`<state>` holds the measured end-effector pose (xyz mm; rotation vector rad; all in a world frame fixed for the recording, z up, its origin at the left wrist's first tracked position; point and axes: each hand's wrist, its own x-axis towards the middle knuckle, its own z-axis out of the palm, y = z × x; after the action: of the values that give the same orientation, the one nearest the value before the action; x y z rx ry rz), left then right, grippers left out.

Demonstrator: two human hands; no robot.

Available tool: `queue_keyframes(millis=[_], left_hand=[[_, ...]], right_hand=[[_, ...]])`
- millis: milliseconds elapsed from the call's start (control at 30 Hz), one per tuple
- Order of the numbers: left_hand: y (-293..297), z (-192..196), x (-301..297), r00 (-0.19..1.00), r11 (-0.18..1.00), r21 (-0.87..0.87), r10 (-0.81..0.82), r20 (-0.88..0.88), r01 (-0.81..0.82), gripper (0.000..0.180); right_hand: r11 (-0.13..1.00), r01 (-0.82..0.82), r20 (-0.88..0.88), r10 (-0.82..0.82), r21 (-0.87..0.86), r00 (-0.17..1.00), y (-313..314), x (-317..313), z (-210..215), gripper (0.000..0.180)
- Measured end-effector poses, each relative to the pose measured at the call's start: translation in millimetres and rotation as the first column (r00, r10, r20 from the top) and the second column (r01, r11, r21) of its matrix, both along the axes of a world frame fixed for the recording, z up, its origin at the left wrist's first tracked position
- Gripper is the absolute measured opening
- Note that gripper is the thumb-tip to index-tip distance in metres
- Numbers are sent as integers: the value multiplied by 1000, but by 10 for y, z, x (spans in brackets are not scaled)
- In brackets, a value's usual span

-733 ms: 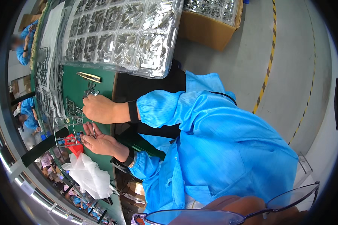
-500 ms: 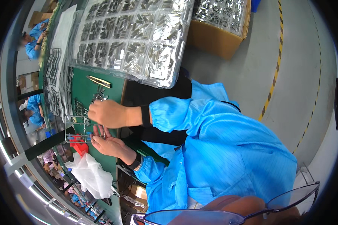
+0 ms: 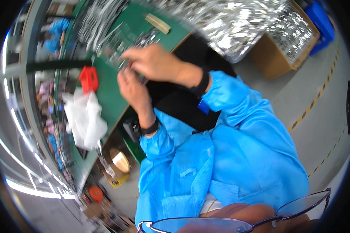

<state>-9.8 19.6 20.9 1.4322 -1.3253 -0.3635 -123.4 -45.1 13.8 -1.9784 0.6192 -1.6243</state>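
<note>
A thin metal wire frame (image 3: 113,47), blurred by motion, stretches from my fingers over the green table (image 3: 116,91). My left hand (image 3: 136,93) has its fingers closed at the near end of the frame. Close against it, my right hand (image 3: 155,64) is bent over the same end with fingers pinched together; what they hold is hidden. Small shiny metal parts (image 3: 147,39) lie on the table beyond my right hand, with brass-coloured tweezers (image 3: 158,23) past them.
A red bin (image 3: 89,79) and a crumpled white plastic bag (image 3: 85,120) sit left. Wire frames (image 3: 101,23) lie at the far left. Trays of metal pieces (image 3: 229,27) stand far right, beside a cardboard box (image 3: 274,58) and blue crate (image 3: 319,27). Another person (image 3: 57,35) works beyond.
The whole view has turned and shifted, with blur. My hands have come closer together, and the wire frame now tilts up and away from them.
</note>
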Motion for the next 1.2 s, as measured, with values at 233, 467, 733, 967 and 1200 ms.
queue_keyframes(millis=[233,467,733,967,1200], left_hand=[[-20,-90,42,991,979,-199,-6,135,33,26],[-43,-195,-6,973,960,-277,108,206,-48,26],[-101,-145,140,898,970,-241,84,432,25,16],[-259,117,402,720,933,-336,144,679,131,15],[-273,150,586,543,914,-383,256,800,134,24]], right_hand=[[938,-124,210,57,325,976,110,77,148,36],[817,-302,473,41,491,880,233,172,187,41],[743,-300,409,40,598,912,170,128,167,43],[443,-783,657,439,436,613,-246,102,152,40],[69,-921,824,424,383,375,-303,-10,188,36]])
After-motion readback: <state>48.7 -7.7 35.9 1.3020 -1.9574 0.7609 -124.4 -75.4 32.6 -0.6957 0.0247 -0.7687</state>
